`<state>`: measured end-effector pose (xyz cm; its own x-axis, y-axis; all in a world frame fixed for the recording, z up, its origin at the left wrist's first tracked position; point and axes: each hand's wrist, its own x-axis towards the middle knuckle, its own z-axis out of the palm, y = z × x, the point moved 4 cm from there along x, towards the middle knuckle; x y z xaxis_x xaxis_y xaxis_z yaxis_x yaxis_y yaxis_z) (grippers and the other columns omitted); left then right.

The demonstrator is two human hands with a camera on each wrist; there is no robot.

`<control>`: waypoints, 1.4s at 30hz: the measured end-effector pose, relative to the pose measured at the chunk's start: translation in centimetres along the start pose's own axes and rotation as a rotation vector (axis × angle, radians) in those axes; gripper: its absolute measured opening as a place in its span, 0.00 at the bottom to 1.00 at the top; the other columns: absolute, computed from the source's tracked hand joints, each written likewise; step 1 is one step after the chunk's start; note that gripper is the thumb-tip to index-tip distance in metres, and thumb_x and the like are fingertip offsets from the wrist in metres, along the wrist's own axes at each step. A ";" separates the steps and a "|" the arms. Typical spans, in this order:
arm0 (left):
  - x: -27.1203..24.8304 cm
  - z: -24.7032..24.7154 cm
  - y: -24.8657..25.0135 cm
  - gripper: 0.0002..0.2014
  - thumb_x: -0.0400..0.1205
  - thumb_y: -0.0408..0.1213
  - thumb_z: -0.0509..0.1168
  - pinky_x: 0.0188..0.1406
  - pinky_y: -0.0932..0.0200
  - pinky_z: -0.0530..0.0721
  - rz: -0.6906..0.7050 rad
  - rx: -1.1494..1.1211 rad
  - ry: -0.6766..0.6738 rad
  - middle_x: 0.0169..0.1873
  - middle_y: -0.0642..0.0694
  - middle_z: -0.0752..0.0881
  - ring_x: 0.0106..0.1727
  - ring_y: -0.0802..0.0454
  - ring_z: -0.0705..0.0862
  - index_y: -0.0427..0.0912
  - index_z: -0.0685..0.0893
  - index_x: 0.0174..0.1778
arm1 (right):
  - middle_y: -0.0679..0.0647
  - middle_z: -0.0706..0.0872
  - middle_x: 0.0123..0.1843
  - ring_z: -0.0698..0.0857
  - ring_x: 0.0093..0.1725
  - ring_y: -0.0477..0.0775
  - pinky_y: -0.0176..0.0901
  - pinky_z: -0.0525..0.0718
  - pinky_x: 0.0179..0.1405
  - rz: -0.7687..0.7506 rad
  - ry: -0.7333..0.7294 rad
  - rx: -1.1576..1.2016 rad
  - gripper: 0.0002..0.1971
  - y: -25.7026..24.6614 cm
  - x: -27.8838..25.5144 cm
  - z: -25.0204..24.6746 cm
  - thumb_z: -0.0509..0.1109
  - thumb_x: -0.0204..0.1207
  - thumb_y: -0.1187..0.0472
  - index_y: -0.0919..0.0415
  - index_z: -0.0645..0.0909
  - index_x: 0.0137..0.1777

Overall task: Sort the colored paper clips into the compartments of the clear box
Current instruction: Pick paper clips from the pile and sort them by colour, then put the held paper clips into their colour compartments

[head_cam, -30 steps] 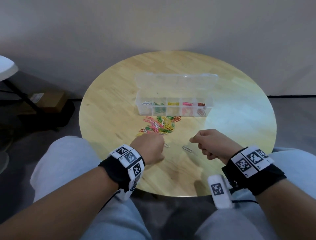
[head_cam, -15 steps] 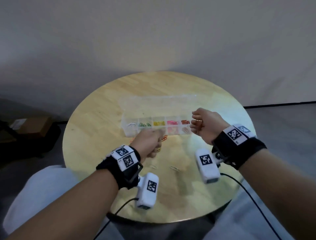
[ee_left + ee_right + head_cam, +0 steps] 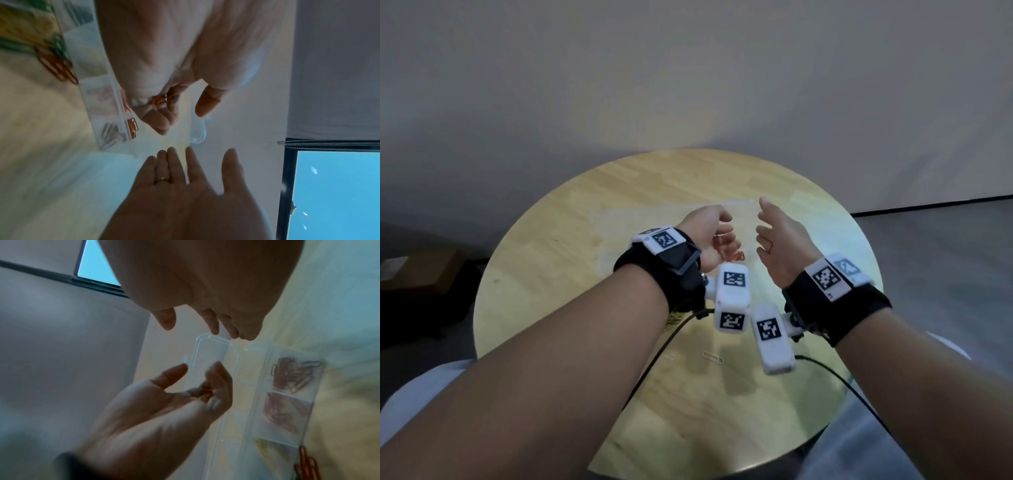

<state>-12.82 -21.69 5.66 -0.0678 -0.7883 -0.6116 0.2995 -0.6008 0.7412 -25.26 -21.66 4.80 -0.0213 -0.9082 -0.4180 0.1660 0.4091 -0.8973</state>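
Note:
My left hand [image 3: 714, 236] hovers over the clear box, turned palm inward, its fingers curled round a few orange paper clips [image 3: 162, 99]; the same clips [image 3: 205, 392] show in the right wrist view. Just to its right my right hand [image 3: 774, 236] hangs with straight fingers [image 3: 174, 162] and holds nothing. The clear box [image 3: 252, 386] lies open below them, its lid [image 3: 211, 350] folded back. Orange clips [image 3: 292, 374] fill its end compartment and red ones [image 3: 281, 415] the one beside it. In the head view the hands hide most of the box.
Two loose silver clips [image 3: 713, 357] lie on the round wooden table [image 3: 551, 274] near its front edge. A few orange clips [image 3: 306, 464] lie outside the box wall. A cardboard box [image 3: 414, 270] sits on the floor at left. Wrist camera cables hang under my forearms.
Both hands have risen from the table's front to above the box. The left hand turned palm inward with orange clips in it. The right hand went from a fist to straight fingers.

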 end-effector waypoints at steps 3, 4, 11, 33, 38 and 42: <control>1.1 1.5 -0.2 0.13 0.82 0.34 0.60 0.45 0.57 0.82 -0.023 -0.092 -0.006 0.55 0.35 0.74 0.48 0.42 0.77 0.29 0.72 0.59 | 0.61 0.73 0.77 0.72 0.77 0.55 0.50 0.68 0.78 -0.019 0.030 0.110 0.30 1.3 -2.1 -2.0 0.64 0.83 0.45 0.60 0.68 0.80; 1.4 1.9 -0.3 0.12 0.82 0.34 0.60 0.45 0.56 0.80 -0.016 -0.107 0.007 0.57 0.36 0.72 0.46 0.43 0.74 0.32 0.71 0.57 | 0.61 0.75 0.76 0.73 0.76 0.55 0.51 0.69 0.78 -0.011 0.036 0.136 0.29 1.9 -2.6 -2.6 0.64 0.83 0.45 0.59 0.69 0.80; 1.7 1.5 -0.7 0.33 0.82 0.37 0.60 0.82 0.45 0.58 0.048 -0.036 -0.015 0.81 0.31 0.60 0.84 0.38 0.56 0.30 0.58 0.81 | 0.58 0.86 0.60 0.84 0.63 0.54 0.51 0.78 0.70 0.060 0.082 0.184 0.14 4.9 -3.9 -4.6 0.63 0.84 0.46 0.55 0.83 0.58; -8.7 -15.1 -8.2 0.07 0.75 0.33 0.69 0.36 0.59 0.79 0.431 0.939 0.331 0.31 0.52 0.86 0.33 0.56 0.83 0.51 0.87 0.37 | 0.45 0.88 0.41 0.86 0.45 0.49 0.41 0.85 0.44 -0.086 -0.312 -1.275 0.03 9.8 -6.0 1.3 0.77 0.72 0.57 0.49 0.88 0.44; -7.7 -13.4 -9.2 0.10 0.77 0.34 0.69 0.49 0.58 0.82 0.468 1.210 0.173 0.43 0.57 0.84 0.42 0.58 0.81 0.51 0.88 0.51 | 0.48 0.89 0.41 0.86 0.44 0.49 0.37 0.82 0.40 -0.123 -0.319 -1.425 0.02 10.2 -6.0 2.4 0.78 0.71 0.58 0.53 0.89 0.42; -6.8 -12.0 -10.7 0.16 0.80 0.33 0.67 0.61 0.57 0.78 0.476 1.389 0.029 0.59 0.52 0.82 0.58 0.54 0.80 0.48 0.87 0.63 | 0.48 0.89 0.40 0.87 0.42 0.50 0.42 0.87 0.43 -0.132 -0.294 -1.524 0.02 10.7 -6.0 2.8 0.76 0.71 0.55 0.50 0.87 0.38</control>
<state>-4.10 -8.31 -1.41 -0.2030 -0.9515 -0.2313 -0.8495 0.0537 0.5248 -20.56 -12.11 -1.85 0.2628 -0.8539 -0.4492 -0.9465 -0.1376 -0.2920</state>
